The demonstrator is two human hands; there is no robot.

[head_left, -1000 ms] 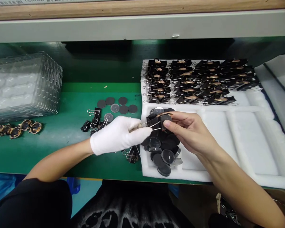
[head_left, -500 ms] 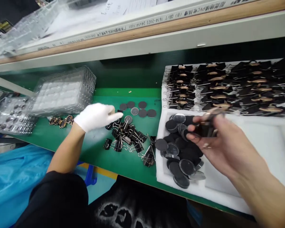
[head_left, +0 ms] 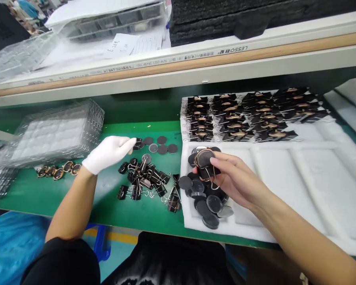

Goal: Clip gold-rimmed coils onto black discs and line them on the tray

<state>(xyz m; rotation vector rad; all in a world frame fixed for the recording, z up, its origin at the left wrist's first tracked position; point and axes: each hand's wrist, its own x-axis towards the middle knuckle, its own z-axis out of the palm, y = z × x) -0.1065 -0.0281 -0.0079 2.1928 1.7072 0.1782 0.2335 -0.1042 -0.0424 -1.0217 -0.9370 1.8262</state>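
Note:
My right hand is bare and closed on a clipped disc, a black round disc with a copper coil held by a black binder clip. It hovers over a pile of black discs in the white foam tray. My left hand wears a white glove and pinches a black binder clip above the green mat. A heap of loose binder clips lies just right of and below that hand.
Rows of clipped assemblies fill the tray's far section. Several flat discs lie on the mat. Clear blister trays stand at left, copper coils in front of them. A shelf runs overhead at the back.
My hands have parted. The left went left to the loose binder clips and pinched one. The right kept the clipped disc and now holds it over the disc pile. The camera tilted up.

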